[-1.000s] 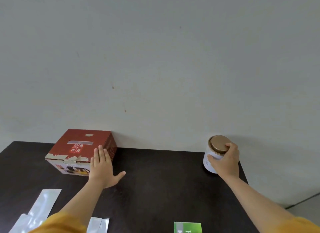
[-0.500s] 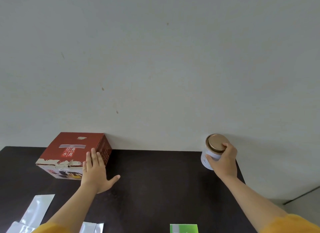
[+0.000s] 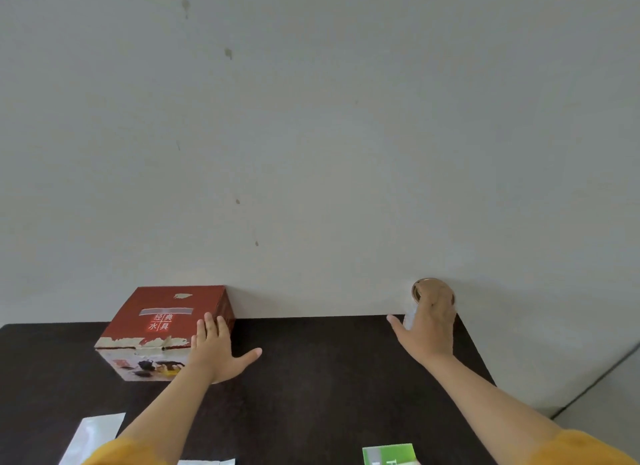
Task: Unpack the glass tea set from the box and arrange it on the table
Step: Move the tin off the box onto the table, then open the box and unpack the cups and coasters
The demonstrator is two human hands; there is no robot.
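Observation:
A closed red and white cardboard box (image 3: pixel 162 317) with a tea set pictured on its front stands on the dark table (image 3: pixel 329 378), against the wall at the left. My left hand (image 3: pixel 214 354) lies flat against the box's near right corner, fingers straight and thumb spread over the table. My right hand (image 3: pixel 427 336) is at a white tin with a gold lid (image 3: pixel 424 287) at the table's far right corner. Its thumb is spread away to the left and its fingers lie over the tin, hiding most of it. The hand is blurred.
White foil pouches (image 3: pixel 93 433) lie at the near left edge of the table. A green packet (image 3: pixel 389 456) sits at the near edge toward the right. The table's right edge runs just past the tin, and the grey wall stands directly behind.
My right thumb has come off the tin and spread left; the grip has loosened. The left hand stays flat at the box corner. The camera has tilted slightly.

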